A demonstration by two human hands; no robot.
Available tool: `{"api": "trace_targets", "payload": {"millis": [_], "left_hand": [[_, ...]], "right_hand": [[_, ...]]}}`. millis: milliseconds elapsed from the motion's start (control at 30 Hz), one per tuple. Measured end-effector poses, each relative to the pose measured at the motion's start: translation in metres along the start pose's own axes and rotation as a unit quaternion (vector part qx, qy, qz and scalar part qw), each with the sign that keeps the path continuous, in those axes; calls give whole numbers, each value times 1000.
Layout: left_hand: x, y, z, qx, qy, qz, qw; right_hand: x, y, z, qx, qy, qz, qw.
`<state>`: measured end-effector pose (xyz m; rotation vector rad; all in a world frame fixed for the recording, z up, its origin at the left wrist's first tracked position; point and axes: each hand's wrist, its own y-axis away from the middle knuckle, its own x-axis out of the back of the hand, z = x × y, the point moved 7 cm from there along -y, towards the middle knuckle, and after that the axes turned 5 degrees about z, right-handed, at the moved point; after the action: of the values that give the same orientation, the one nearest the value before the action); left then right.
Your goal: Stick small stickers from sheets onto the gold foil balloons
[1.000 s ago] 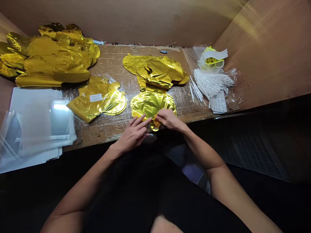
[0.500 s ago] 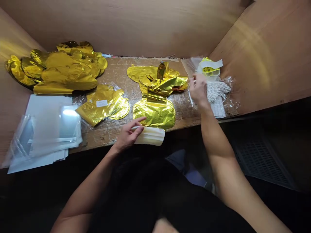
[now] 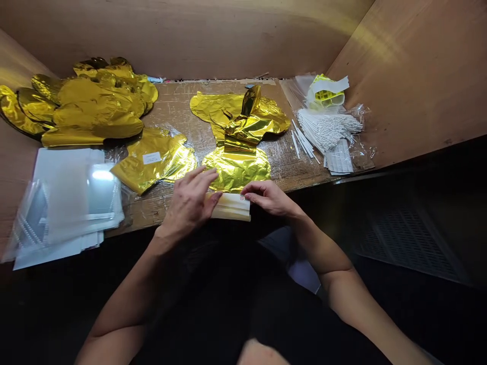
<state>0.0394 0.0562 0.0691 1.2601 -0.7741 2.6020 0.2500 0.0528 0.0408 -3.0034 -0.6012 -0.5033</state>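
Plywood walls (image 3: 418, 76), gold foil, and a pale folded strip (image 3: 228, 207) between 2 hands

Scuffed wooden table (image 3: 167, 104), patched with clear tape, runs along the walls, and the pale folded strip sits at its front edge, just below a flat gold foil balloon (image 3: 236, 170). The left hand (image 3: 186, 200) has its thumb on the strip's left end and its other fingers spread wide above the balloon; whether it grips or only presses, I cannot tell. The right hand (image 3: 268, 197) is closed on the strip's right end, with its fingers pressed together.

A small round red mark (image 3: 242, 198) is printed near that end, too small to read. A white label (image 3: 152, 158) on a bagged gold balloon (image 3: 160, 162) is also unreadable.

Half a second ago, the right hand was off by the white sticks (image 3: 323, 129) and only the left hand held the strip. Now both hands are on it.

A crumpled gold balloon (image 3: 243, 121) lies above the flat one. Further left are a heap of gold balloons (image 3: 95, 101) and a stack of clear plastic bags (image 3: 76, 197).
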Motion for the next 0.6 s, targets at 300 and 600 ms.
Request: {"api": "trace_targets", "payload": {"millis": [300,600], "left_hand": [[-48,-15,6,36,91,-233,968],[-46,-6,0,77,144,-235,958]], "right_hand": [[-11,10,-17,205,183,22,961],[-14,11,-28,278,242,41,929]]}}
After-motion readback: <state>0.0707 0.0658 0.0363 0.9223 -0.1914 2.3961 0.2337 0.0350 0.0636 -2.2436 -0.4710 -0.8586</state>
